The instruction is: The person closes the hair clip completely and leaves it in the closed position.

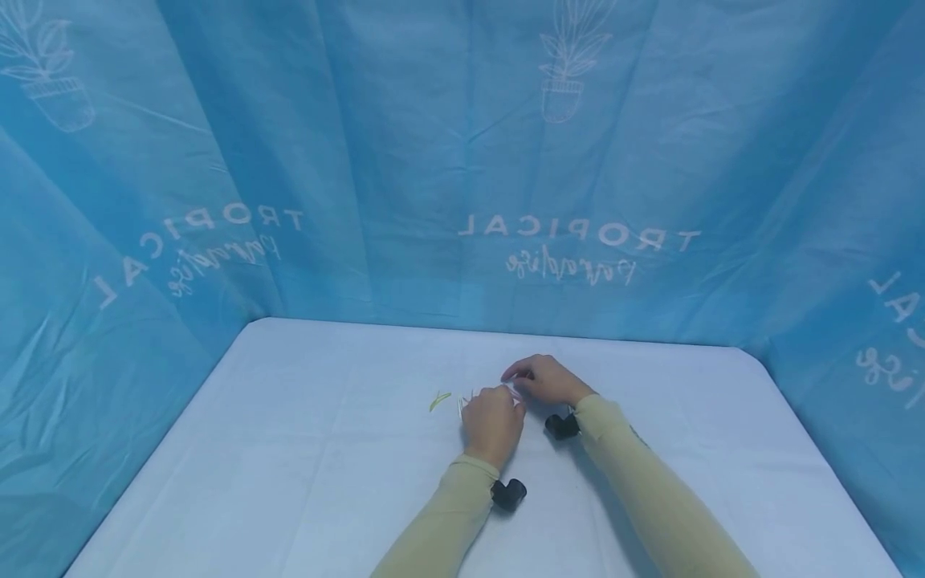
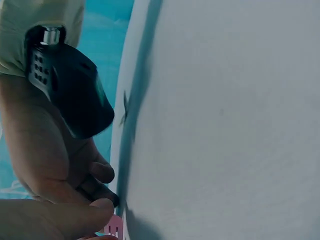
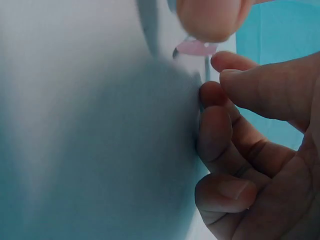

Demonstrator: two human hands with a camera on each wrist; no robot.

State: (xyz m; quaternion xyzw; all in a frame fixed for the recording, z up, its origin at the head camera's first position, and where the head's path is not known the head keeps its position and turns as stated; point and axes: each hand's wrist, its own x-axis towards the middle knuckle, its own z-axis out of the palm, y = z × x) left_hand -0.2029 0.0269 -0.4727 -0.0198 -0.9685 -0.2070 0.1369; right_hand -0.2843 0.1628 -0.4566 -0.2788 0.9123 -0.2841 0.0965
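Note:
My left hand (image 1: 495,421) pinches a small pink slotted piece (image 2: 114,226) near the middle of the table. In the left wrist view my left thumb (image 2: 75,217) lies over that piece, and much of it is hidden. The right wrist view shows the same pink piece (image 3: 197,48) just below a left fingertip. Close by on the right is my right hand (image 1: 551,380), its fingers loosely bent, with nothing visible between thumb and fingertips. A thin yellow-green strip (image 1: 439,400) lies left of the hands. Some thin whitish slivers (image 1: 460,408) show beside my left hand; their kind is unclear.
A white cloth covers the table (image 1: 325,449). Blue printed curtains (image 1: 405,160) hang behind it and at both sides. Each wrist bears a black camera, one (image 1: 509,494) on the left and one (image 1: 561,426) on the right.

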